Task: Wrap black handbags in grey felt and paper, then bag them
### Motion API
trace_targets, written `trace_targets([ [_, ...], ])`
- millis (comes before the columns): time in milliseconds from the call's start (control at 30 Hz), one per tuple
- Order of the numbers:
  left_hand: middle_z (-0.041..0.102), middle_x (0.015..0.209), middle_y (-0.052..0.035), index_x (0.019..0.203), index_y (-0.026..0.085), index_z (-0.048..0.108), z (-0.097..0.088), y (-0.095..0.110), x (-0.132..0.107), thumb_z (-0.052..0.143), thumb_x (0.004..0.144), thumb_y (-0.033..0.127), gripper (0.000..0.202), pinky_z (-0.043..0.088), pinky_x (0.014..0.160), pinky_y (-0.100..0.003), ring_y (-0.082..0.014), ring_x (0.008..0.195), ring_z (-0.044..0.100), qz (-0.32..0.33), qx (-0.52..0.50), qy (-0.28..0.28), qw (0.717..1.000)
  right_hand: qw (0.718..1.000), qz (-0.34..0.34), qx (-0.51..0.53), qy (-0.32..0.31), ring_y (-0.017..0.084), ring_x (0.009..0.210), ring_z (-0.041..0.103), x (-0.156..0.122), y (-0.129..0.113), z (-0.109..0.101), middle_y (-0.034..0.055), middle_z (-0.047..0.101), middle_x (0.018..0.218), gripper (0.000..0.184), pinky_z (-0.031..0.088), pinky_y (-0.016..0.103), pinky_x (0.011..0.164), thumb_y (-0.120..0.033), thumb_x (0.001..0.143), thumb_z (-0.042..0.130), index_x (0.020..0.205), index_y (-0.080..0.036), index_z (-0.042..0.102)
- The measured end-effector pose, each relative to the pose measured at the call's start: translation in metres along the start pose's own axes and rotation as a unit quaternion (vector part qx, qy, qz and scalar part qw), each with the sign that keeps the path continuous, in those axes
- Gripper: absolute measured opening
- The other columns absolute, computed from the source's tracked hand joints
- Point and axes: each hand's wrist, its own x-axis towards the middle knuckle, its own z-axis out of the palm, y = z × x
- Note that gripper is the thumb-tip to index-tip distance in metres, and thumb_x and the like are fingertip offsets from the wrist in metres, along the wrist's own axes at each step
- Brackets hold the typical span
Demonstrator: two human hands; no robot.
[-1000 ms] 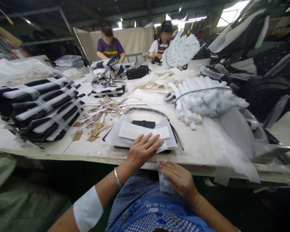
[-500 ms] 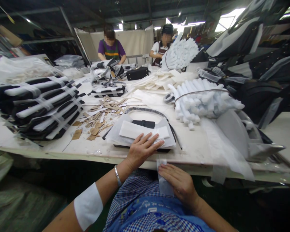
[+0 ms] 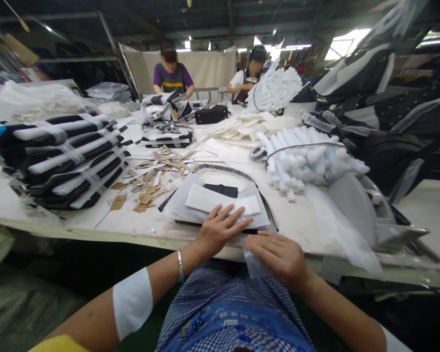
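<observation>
A black handbag (image 3: 188, 223) lies flat near the table's front edge, covered by a thin white sheet (image 3: 176, 200) and a white foam strip (image 3: 205, 199). Its handle (image 3: 227, 168), wrapped in grey, arches behind it. My left hand (image 3: 220, 229) rests flat on the foam strip and sheet, fingers spread. Close to the bag's front right edge, my right hand (image 3: 280, 254) has its fingers together on a translucent strip (image 3: 254, 261) that hangs over the table edge. The thumb of that hand is hidden.
Stacked wrapped black bags (image 3: 66, 161) stand left, beside scattered cardboard tags (image 3: 146, 195). A tied bundle of white foam rolls (image 3: 308, 156) and a grey tape dispenser (image 3: 374, 215) are on the right. Two people (image 3: 172, 73) work across the table (image 3: 139, 232).
My right hand has risen with the translucent strip, from below the table edge to the bag's front edge. My left hand stays pressed on the foam strip. The view has shifted slightly.
</observation>
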Motion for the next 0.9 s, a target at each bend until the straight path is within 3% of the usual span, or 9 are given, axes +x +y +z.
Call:
trace_targets([
  [133,0.043,0.154,0.0006,0.141,0.033,0.050,0.001,0.001,-0.002,0.051,0.100,0.029,0.041,0.038,0.112,-0.050,-0.0259,0.137,0.046,-0.002,-0.007,0.000,1.000,0.999,-0.036,-0.015,-0.004,0.022,0.111,0.068,0.014,0.024,-0.004,0.0117,0.074,0.113,0.035,0.055,0.046,0.100,-0.010,0.095,0.047,0.126,-0.014,0.062],
  [300,0.044,0.153,-0.0006,0.134,0.030,0.057,0.001,0.000,-0.001,0.051,0.100,0.027,0.035,0.038,0.113,-0.050,-0.0271,0.137,0.046,0.001,-0.020,0.002,1.000,0.999,0.031,0.018,-0.005,0.019,0.098,0.072,0.018,0.042,0.000,0.0109,0.075,0.108,0.040,0.062,0.032,0.084,-0.010,0.093,0.045,0.128,-0.017,0.062],
  [433,0.046,0.152,0.0012,0.142,0.028,0.050,0.002,-0.001,-0.002,0.049,0.101,0.026,0.041,0.041,0.112,-0.045,-0.0250,0.137,0.046,-0.009,-0.040,0.018,0.999,0.993,0.104,0.048,0.009,0.018,0.098,0.072,0.013,0.044,0.005,0.0093,0.075,0.110,0.045,0.061,0.028,0.084,-0.005,0.088,0.043,0.125,-0.018,0.064],
  [567,0.051,0.148,0.0017,0.140,0.025,0.052,0.002,-0.005,-0.006,0.046,0.102,0.024,0.038,0.041,0.112,-0.042,-0.0226,0.138,0.046,0.012,-0.072,0.052,0.996,0.989,0.141,0.042,0.028,0.019,0.091,0.074,0.010,0.042,0.008,0.0071,0.076,0.105,0.043,0.062,0.026,0.079,-0.007,0.087,0.045,0.121,-0.021,0.067],
  [800,0.054,0.145,0.0051,0.137,0.025,0.055,-0.004,-0.008,-0.010,0.039,0.104,0.020,0.037,0.040,0.114,-0.041,-0.0222,0.139,0.044,0.028,-0.117,0.057,0.991,0.988,0.137,0.065,0.007,0.019,0.092,0.074,0.013,0.043,0.004,0.0086,0.076,0.104,0.042,0.062,0.027,0.078,-0.012,0.089,0.043,0.123,-0.019,0.065],
  [900,0.054,0.145,0.0044,0.137,0.025,0.055,-0.006,-0.010,-0.008,0.039,0.104,0.021,0.037,0.042,0.112,-0.044,-0.0238,0.138,0.045,0.035,-0.119,0.042,0.991,0.994,0.098,0.042,-0.013,0.019,0.091,0.074,0.017,0.040,-0.002,0.0092,0.076,0.102,0.037,0.062,0.029,0.079,-0.013,0.093,0.042,0.121,-0.018,0.065],
])
